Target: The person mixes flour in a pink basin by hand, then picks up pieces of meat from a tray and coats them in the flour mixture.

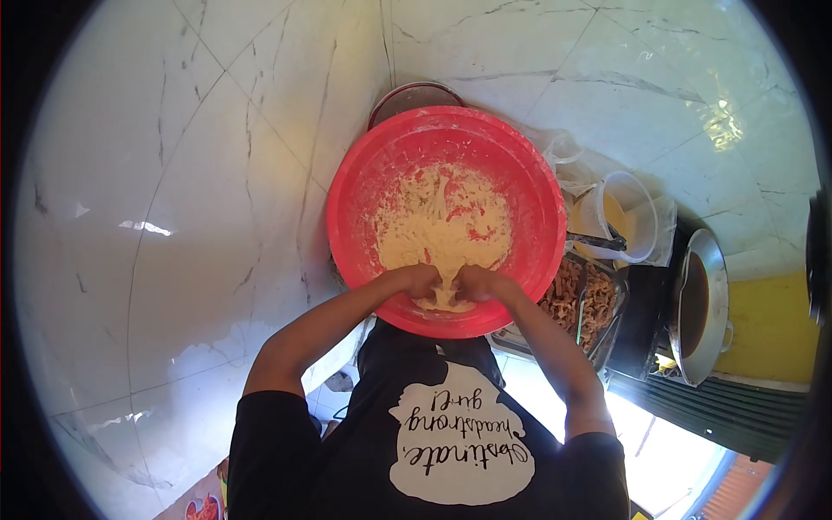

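Observation:
A large red plastic basin [360,208] stands in front of me, its inner wall dusted with flour. Pale yellow, crumbly flour mixture [438,225] covers much of its bottom. At the near side of the basin, my left hand [420,281] is curled into the mixture, fingertips hidden. Close beside it, my right hand [475,283] is curled the same way, with its fingers partly buried. A small gap with mixture in it separates the two hands.
To the right are a tray of brown fried strips [598,303], a translucent bucket [628,217] of yellowish contents and a wide pan [700,303] of dark liquid. Marble-patterned tiled walls [217,173] rise left and behind. A round rim [416,94] shows behind the basin.

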Demonstrator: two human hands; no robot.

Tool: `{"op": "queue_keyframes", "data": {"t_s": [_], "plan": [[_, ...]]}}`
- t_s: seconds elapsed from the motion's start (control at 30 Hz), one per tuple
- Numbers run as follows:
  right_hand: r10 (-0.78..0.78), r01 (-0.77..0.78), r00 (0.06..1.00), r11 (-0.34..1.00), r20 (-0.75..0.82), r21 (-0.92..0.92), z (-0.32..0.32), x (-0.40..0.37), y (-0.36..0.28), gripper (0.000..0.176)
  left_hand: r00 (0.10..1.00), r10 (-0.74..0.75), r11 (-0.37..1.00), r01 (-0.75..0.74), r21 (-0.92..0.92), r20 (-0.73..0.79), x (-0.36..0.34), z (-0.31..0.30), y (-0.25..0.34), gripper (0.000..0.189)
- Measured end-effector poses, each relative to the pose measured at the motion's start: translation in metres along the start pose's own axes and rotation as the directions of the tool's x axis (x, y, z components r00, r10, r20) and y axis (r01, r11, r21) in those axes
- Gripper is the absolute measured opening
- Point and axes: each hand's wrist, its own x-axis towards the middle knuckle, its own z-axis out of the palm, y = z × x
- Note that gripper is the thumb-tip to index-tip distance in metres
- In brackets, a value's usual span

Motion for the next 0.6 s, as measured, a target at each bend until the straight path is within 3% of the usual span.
{"op": "queue_keyframes", "data": {"t_s": [0.03, 0.1, 0.13, 0.2, 0.3, 0.43, 0.5, 0.53, 0.6], "plan": [[0.0, 0.0, 1.0, 1.0, -0.002, 0.003, 0.003, 0.003, 0.003, 0.03, 1.0, 0.0, 1.0, 0.0, 0.002, 0.003, 0.001, 0.001, -0.003, 0.039], [-0.013, -0.028, 0.912, 0.995, -0.409, -0.096, 0.015, 0.009, 0.007, 0.03, 0.968, -0.015, 0.986, 0.057, 0.158, -0.252, 0.001, 0.002, -0.004, 0.038], [-0.011, -0.028, 0.912, 0.995, -0.411, -0.091, 0.019, 0.011, 0.007, 0.03, 0.969, -0.015, 0.986, 0.056, 0.16, -0.247, 0.0, 0.002, -0.001, 0.038], [-0.024, 0.011, 0.995, 0.992, -0.101, -0.125, 0.024, 0.017, 0.003, 0.033, 0.998, 0.012, 0.972, 0.003, 0.234, -0.063, -0.004, 0.001, 0.005, 0.043], [0.034, -0.033, 0.999, 0.992, 0.006, -0.119, 0.016, 0.0, -0.02, 0.031, 0.999, -0.041, 0.984, 0.046, 0.17, -0.029, -0.006, 0.01, 0.008, 0.041], [-0.059, 0.059, 0.996, 0.998, -0.068, -0.001, 0.005, 0.003, -0.001, 0.03, 0.996, 0.05, 0.996, -0.045, 0.077, -0.07, -0.002, 0.006, -0.002, 0.04], [-0.014, 0.039, 0.925, 0.998, -0.379, 0.057, 0.003, 0.006, 0.002, 0.028, 0.956, -0.023, 0.999, 0.033, 0.031, -0.294, -0.001, 0.001, -0.001, 0.043], [-0.012, 0.039, 0.925, 0.997, -0.38, 0.063, 0.004, 0.008, 0.003, 0.028, 0.957, -0.022, 0.999, 0.033, 0.034, -0.288, 0.0, -0.001, 0.0, 0.043], [-0.041, -0.068, 0.759, 0.988, -0.65, -0.141, 0.005, 0.011, 0.005, 0.025, 0.778, -0.099, 0.966, 0.224, 0.126, -0.62, 0.004, -0.002, 0.0, 0.047]]}}
